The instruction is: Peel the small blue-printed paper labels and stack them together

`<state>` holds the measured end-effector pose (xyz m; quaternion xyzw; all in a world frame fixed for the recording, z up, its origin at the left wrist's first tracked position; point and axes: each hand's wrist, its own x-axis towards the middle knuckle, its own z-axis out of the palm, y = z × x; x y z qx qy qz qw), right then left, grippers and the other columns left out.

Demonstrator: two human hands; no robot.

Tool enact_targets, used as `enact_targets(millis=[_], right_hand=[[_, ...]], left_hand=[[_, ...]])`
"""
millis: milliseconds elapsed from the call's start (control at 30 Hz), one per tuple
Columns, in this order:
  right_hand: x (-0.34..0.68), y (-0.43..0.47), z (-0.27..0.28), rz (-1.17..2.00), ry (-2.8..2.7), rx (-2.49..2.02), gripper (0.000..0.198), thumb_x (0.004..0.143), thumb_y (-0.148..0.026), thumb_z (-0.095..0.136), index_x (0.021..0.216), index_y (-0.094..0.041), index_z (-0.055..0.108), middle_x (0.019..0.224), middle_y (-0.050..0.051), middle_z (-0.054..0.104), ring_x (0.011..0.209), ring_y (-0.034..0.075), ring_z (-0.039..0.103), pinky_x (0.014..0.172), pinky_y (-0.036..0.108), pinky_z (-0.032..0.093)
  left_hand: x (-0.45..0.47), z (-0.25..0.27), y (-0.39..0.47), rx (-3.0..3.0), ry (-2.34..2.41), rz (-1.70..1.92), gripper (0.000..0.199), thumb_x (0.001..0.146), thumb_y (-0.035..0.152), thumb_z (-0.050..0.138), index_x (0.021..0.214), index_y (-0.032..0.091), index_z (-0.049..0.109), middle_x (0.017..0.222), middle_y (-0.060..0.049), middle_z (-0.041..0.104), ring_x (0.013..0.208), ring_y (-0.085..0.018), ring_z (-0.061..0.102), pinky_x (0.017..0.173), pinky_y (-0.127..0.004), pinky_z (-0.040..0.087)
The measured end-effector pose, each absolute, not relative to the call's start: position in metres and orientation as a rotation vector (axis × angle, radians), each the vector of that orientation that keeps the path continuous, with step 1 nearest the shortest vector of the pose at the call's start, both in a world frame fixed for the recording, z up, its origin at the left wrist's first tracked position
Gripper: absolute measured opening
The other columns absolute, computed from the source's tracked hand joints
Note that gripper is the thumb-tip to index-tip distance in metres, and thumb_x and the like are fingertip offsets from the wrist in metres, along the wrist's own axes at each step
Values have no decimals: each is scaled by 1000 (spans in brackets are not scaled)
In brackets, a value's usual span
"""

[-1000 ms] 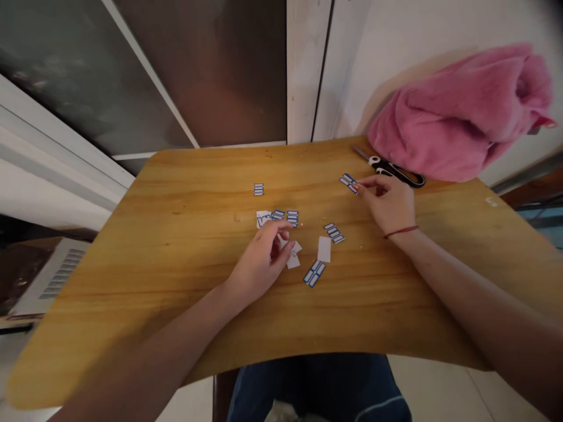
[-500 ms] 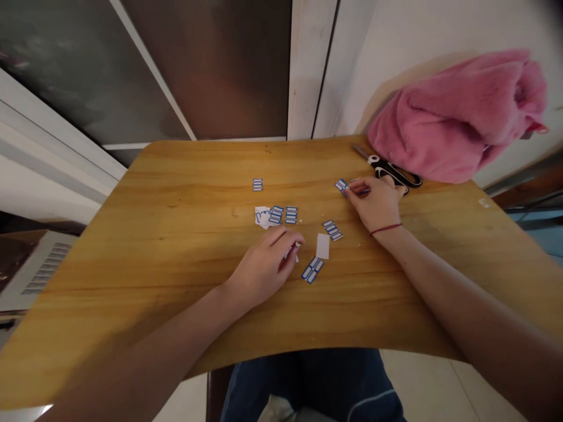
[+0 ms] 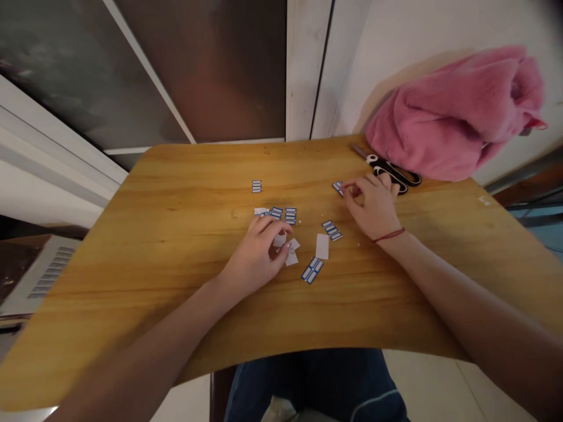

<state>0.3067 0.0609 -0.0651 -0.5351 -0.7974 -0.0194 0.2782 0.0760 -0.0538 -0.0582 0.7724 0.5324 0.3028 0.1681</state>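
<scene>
My left hand (image 3: 257, 249) is over the middle of the table, thumb and fingers apart. Just beyond its fingertips lie loose white paper pieces (image 3: 291, 256), partly hidden by the hand. My right hand (image 3: 373, 205) has thumb and forefinger closed at the edge of a small blue-bordered label sheet (image 3: 337, 187). Between the hands, another label sheet (image 3: 332, 230) lies above a blank white slip (image 3: 322, 246) and a further label sheet (image 3: 312, 270). Past my left fingers are a label sheet (image 3: 291, 215) and a partly covered pile of labels (image 3: 263, 212).
Black-handled scissors (image 3: 389, 170) lie beyond my right hand, beside a pink plush bundle (image 3: 444, 123) against the wall. One label sheet (image 3: 256, 186) sits alone farther back on the wooden table (image 3: 197, 193). A carton (image 3: 48, 264) stands left of the table.
My left fingers have spread and drawn back leftward, uncovering white paper pieces on the table. My right hand stays at its label sheet, which has shifted slightly.
</scene>
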Motion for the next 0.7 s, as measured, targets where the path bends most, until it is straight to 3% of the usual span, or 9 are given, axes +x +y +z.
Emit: enact_targets(millis=[133, 300, 500, 700], right_hand=[[304, 45, -54, 305, -2523, -1152, 25, 84, -45, 53, 86, -23, 65, 78, 3, 60, 86, 22, 48, 76, 37, 27], [301, 34, -49, 503, -2766, -993, 39, 67, -58, 68, 86, -25, 63, 87, 2, 61, 92, 24, 48, 79, 37, 28], [300, 33, -50, 517, -2758, -998, 37, 65, -55, 71, 83, -24, 61, 89, 3, 59, 94, 24, 46, 81, 37, 30], [297, 29, -47, 656, -2707, -980, 35, 66, -46, 73, 81, -20, 55, 86, 2, 61, 93, 22, 48, 82, 36, 31]], left_hand=[[68, -57, -48, 2215, 1533, 694, 21, 77, 27, 65, 95, 20, 57, 96, -4, 52, 95, -22, 43, 87, -37, 40], [66, -57, -47, 2153, 1497, 570, 27, 73, 31, 71, 93, 21, 57, 101, -4, 49, 97, -22, 42, 87, -37, 40], [67, -56, -46, 2124, 1440, 611, 22, 73, 25, 71, 89, 20, 56, 96, -3, 51, 94, -20, 44, 84, -34, 40], [69, -51, -47, 2062, 1380, 610, 12, 78, 11, 62, 77, 19, 53, 78, 1, 55, 85, -17, 48, 75, -29, 42]])
